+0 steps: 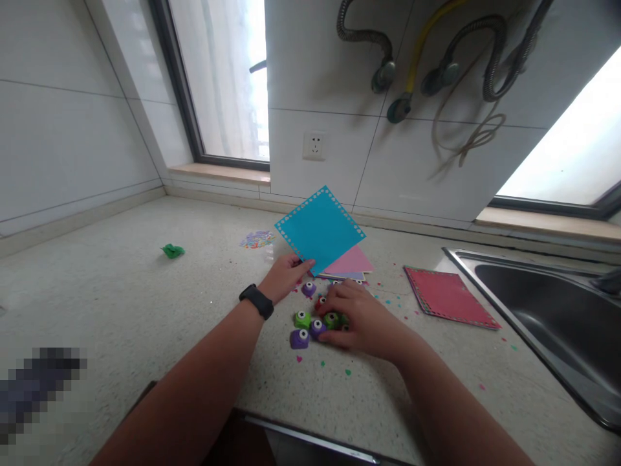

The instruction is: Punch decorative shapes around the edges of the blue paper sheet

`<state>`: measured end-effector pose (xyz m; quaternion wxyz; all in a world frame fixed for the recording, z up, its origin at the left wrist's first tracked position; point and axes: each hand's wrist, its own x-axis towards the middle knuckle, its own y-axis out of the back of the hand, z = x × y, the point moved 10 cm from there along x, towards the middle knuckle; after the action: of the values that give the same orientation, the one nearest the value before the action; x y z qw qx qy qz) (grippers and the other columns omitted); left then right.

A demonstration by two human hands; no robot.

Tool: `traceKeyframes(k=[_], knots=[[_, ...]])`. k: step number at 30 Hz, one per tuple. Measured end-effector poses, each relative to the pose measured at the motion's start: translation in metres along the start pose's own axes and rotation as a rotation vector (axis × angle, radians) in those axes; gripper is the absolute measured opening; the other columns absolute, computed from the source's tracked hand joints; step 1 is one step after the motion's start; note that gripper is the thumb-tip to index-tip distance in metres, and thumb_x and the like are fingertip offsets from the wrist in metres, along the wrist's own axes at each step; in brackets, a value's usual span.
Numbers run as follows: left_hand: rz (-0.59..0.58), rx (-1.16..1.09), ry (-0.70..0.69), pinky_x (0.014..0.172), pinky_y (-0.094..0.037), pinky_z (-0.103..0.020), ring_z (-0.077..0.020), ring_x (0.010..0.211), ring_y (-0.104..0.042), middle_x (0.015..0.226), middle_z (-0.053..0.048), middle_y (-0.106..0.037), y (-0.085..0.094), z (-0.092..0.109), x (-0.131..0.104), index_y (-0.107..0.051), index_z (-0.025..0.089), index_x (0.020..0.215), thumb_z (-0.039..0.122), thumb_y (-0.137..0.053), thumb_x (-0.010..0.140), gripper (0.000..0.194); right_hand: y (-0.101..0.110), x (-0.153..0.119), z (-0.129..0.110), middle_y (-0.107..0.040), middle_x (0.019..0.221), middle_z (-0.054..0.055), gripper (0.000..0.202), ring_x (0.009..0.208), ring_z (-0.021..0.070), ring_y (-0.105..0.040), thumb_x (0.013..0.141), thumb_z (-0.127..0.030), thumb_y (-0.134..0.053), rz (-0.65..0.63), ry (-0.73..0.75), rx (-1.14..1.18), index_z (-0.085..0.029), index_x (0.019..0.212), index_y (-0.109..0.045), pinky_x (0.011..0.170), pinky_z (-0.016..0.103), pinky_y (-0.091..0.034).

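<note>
Pinched by its lower corner, a blue paper sheet [320,230] is in my left hand [286,277], raised above the counter; small punched shapes line its edges. My right hand [352,314] rests over a group of small craft punches, its fingers curled and partly hiding them. Around it are a green punch [302,319], a purple punch [299,339], another purple punch [309,289] and a red one beneath the fingers. Whether the right hand grips one of them is unclear. Behind the blue sheet lies a stack of pink and purple paper [352,261].
A stack of red paper [453,296] lies to the right, beside the metal sink [548,310]. Crumpled green material [173,251] sits at the left, and colourful paper bits [257,239] lie near the wall. Small punched pieces are scattered on the counter [194,323].
</note>
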<state>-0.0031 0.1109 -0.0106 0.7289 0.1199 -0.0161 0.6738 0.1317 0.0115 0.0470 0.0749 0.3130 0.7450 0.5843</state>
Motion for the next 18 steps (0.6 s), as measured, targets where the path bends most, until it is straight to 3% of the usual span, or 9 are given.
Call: traceKeyframes(k=[4,9,13,16,18], knots=[[0.010,-0.011,0.002,0.048,-0.034,-0.025,-0.0096,0.049,-0.046,0.057,0.003,-0.057,0.001,0.000,0.001,-0.068,0.016,0.075,0.056,-0.067,0.083,0.041,-0.014,0.004,0.000,-0.066,0.099,0.007,0.026,0.100,0.0264,-0.054,0.085,-0.044,-0.073,0.010,-0.027,-0.069,-0.023,0.101,-0.074,0.090,0.041,-0.042],[0.033,-0.038,0.004,0.049,-0.032,-0.024,-0.0091,0.050,-0.045,0.057,0.003,-0.056,0.003,-0.001,0.002,-0.066,0.016,0.073,0.056,-0.068,0.082,0.041,-0.008,0.006,0.007,-0.066,0.100,0.009,0.015,0.100,0.0269,-0.056,0.085,-0.029,-0.070,0.141,-0.100,-0.061,-0.022,0.099,-0.072,0.090,0.043,-0.044],[0.045,-0.065,0.008,0.049,-0.032,-0.023,-0.0090,0.050,-0.044,0.056,0.004,-0.053,0.005,-0.002,0.001,-0.060,0.017,0.068,0.056,-0.069,0.081,0.042,0.005,0.002,0.029,-0.069,0.095,0.006,0.016,0.085,0.0222,-0.062,0.084,-0.024,-0.069,0.299,-0.214,0.202,-0.022,0.099,-0.066,0.079,0.039,-0.049],[0.051,-0.084,0.015,0.048,-0.032,-0.023,-0.0088,0.049,-0.044,0.055,0.004,-0.052,0.005,-0.001,0.000,-0.058,0.018,0.068,0.056,-0.069,0.081,0.042,0.018,-0.009,0.061,-0.070,0.089,0.004,0.021,0.069,0.0181,-0.064,0.087,-0.034,-0.067,0.501,-0.374,0.525,-0.023,0.103,-0.059,0.065,0.034,-0.051],[0.053,-0.094,0.021,0.047,-0.031,-0.022,-0.0086,0.047,-0.044,0.054,0.005,-0.052,0.004,0.000,-0.002,-0.059,0.017,0.070,0.055,-0.070,0.082,0.041,0.027,-0.018,0.078,-0.069,0.089,0.003,0.028,0.070,0.0182,-0.066,0.084,-0.040,-0.071,0.649,-0.422,0.747,-0.023,0.101,-0.056,0.063,0.033,-0.053]])
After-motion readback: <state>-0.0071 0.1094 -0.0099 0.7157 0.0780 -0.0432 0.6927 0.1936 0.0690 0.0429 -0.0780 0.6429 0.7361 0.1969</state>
